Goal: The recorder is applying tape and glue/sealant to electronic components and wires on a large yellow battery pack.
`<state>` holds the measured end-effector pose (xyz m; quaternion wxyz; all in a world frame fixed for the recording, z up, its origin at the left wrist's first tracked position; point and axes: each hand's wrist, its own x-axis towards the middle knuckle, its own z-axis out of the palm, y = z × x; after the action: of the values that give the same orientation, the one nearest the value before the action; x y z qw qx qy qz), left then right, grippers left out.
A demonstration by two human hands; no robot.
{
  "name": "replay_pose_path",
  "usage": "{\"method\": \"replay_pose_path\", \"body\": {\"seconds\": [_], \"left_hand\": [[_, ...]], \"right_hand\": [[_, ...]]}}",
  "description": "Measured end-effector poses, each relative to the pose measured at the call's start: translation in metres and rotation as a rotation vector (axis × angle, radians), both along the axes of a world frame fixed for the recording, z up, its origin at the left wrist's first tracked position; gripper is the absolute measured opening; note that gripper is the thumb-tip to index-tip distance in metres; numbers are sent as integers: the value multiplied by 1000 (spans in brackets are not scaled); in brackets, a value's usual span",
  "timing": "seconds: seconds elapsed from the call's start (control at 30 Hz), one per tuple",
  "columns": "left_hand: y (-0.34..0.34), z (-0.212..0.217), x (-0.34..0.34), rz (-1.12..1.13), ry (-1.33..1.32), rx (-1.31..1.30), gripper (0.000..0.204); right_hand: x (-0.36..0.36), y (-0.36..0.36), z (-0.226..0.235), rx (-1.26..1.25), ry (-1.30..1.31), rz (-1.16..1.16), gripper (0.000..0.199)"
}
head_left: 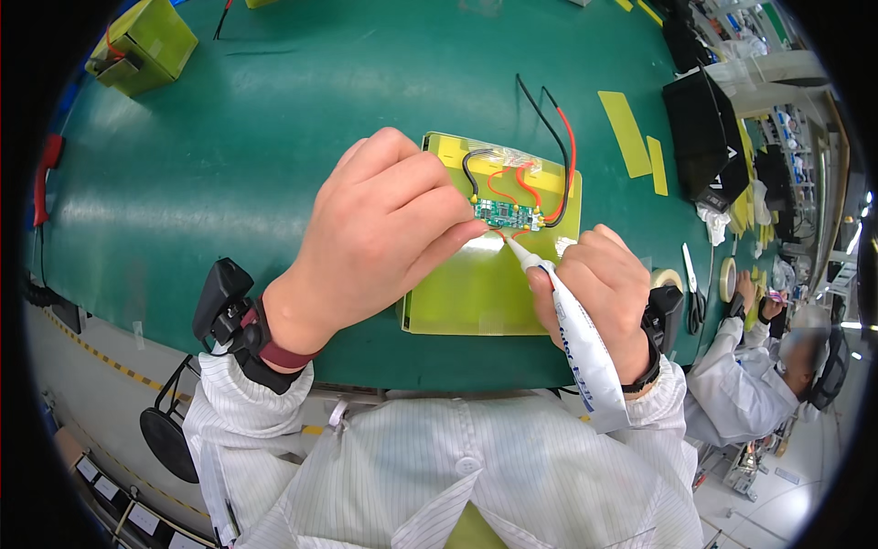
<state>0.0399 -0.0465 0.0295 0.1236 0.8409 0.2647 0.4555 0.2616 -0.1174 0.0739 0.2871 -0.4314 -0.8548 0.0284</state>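
A yellow-wrapped block like a battery pack (485, 297) lies flat in front of me. On its upper part sits a small green circuit board (508, 215) with red and black wires (567, 151) joined to it. My left hand (375, 229) is closed, its thumb and fingertips pinching the board's left end. White, with a pointed nozzle, a glue-like tube (582, 352) is squeezed in my right hand (604, 297). The nozzle's tip points at the thin red wires by the board's lower edge; whether it touches them I cannot tell.
Another yellow block (146, 46) stands at the far left of the green table (274, 110). Yellow strips (625, 133) and a black box (704, 137) lie to the right, with scissors (694, 293) and tape rolls (728, 279) nearer. Another person (750, 384) works at the right.
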Motion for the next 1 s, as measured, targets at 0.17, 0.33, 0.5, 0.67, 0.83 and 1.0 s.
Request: {"method": "replay_pose_path", "body": {"seconds": [0.17, 0.33, 0.5, 0.67, 0.83, 1.0], "left_hand": [[2, 0, 1, -18, -10, 6, 22], [2, -1, 2, -11, -10, 14, 23], [2, 1, 2, -11, -6, 16, 23], [2, 4, 1, -9, 3, 17, 23], [0, 3, 1, -9, 16, -7, 23], [-1, 2, 1, -7, 14, -3, 22]], "right_hand": [[1, 9, 1, -54, 57, 28, 19], [-3, 13, 2, -116, 70, -45, 26], [-2, 17, 6, -158, 173, -3, 19], [3, 14, 11, -224, 96, -47, 20], [3, 4, 22, -218, -98, -98, 21], [6, 2, 26, -266, -198, -107, 21]]}}
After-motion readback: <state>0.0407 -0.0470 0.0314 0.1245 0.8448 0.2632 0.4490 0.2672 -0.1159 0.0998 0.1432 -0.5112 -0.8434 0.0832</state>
